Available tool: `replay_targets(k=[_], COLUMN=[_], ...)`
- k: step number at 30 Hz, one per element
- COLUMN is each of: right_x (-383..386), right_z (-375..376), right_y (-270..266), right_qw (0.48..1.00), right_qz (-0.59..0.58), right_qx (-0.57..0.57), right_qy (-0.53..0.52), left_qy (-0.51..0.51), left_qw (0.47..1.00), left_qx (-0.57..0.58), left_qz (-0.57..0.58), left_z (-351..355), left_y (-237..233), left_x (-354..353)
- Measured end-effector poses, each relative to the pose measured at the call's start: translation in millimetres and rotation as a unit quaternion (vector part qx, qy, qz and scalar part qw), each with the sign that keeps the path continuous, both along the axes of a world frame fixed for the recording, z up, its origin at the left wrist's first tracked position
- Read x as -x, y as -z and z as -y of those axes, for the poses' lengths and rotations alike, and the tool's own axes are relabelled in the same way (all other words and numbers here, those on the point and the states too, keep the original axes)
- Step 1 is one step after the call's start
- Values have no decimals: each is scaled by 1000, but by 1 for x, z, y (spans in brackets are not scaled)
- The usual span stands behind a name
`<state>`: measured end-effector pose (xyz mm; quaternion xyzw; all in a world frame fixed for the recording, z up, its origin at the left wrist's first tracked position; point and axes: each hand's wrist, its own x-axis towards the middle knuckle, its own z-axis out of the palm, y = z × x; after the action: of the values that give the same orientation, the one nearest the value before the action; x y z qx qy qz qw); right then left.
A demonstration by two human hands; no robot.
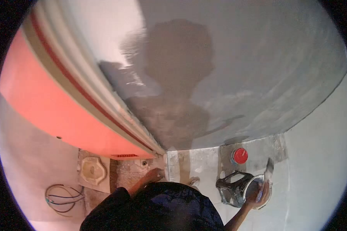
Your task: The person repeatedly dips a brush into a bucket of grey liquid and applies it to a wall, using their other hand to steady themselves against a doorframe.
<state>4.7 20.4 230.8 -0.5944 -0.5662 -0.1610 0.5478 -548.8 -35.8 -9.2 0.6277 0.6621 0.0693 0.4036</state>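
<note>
My right hand (258, 198) is closed around a paintbrush (270, 166), held with its bristles up. Below that hand stands a round bucket (272, 192) with a pale rim and dark grey inside. My left hand (155, 175) hangs low by the foot of the door frame; its fingers are too small and dim to read. In front of me rises a grey wall (258, 69), carrying a bright white patch (115, 27) with a ragged, brushed edge at upper left. My shadow falls across the wall.
Beside the bucket is a black plastic stool (229, 188). A red-lidded container (240, 155) sits near the wall's foot. On the left are a salmon-coloured door (58, 96), a beige basin-like fixture (92, 171) and a coiled hose (61, 198).
</note>
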Motion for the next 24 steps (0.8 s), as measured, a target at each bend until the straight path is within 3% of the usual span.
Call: replay_targets(k=[4, 8, 10, 12, 17, 21, 24], right_x=[121, 226, 274, 312, 394, 424, 440], right_z=[-45, -65, -84, -102, -116, -134, -142], right_y=[-108, -163, -187, -206, -225, -233, -235], right_qw=[986, 955, 919, 894, 884, 873, 876], right_qz=[112, 99, 149, 232, 123, 101, 101], right_qx=[-44, -23, -91, -145, -100, -51, -27], right_qy=[-116, -279, -354, -355, -440, -475, -471], left_qy=[-67, -116, -136, -150, -93, -15, 37], left_qw=[993, 984, 981, 979, 981, 976, 951], left_qx=[-72, -106, -113, -109, -149, -197, -292], left_qz=[59, 86, 76, 81, 85, 93, 91], left_z=[8, 13, 14, 18, 30, 10, -13], left_y=[-62, -60, -61, -73, -65, -148, -278], left_x=[7, 46, 68, 91, 145, 172, 167])
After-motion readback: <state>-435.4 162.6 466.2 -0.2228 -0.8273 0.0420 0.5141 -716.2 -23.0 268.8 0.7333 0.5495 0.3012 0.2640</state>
